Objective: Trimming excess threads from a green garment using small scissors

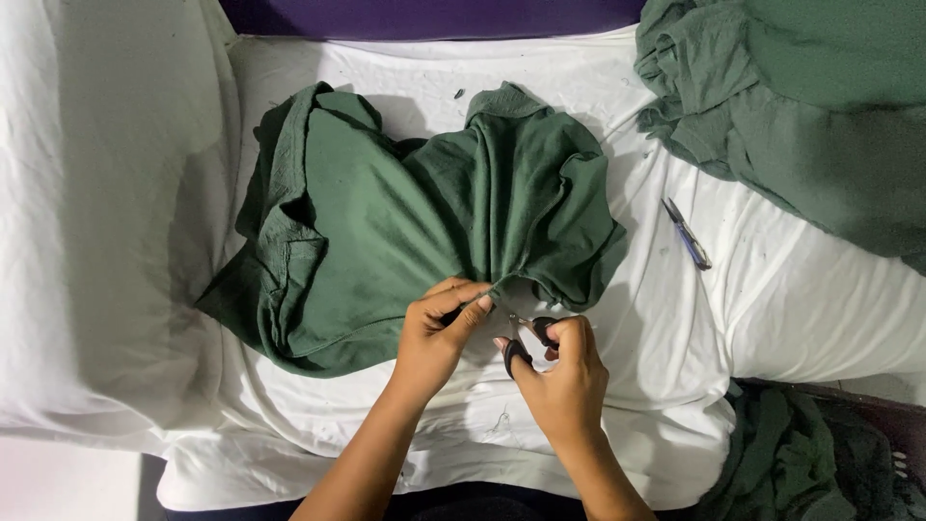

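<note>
A crumpled dark green garment lies on a white sheet. My left hand pinches the garment's near hem between thumb and fingers. My right hand holds small black-handled scissors, fingers through the loops, blades pointing at the hem right beside my left fingertips. The blade tips are mostly hidden by the cloth and my fingers.
A small blue thread snipper lies on the sheet to the right. A heap of the same green cloth fills the far right corner. More green cloth sits at the near right. A purple strip runs along the far edge.
</note>
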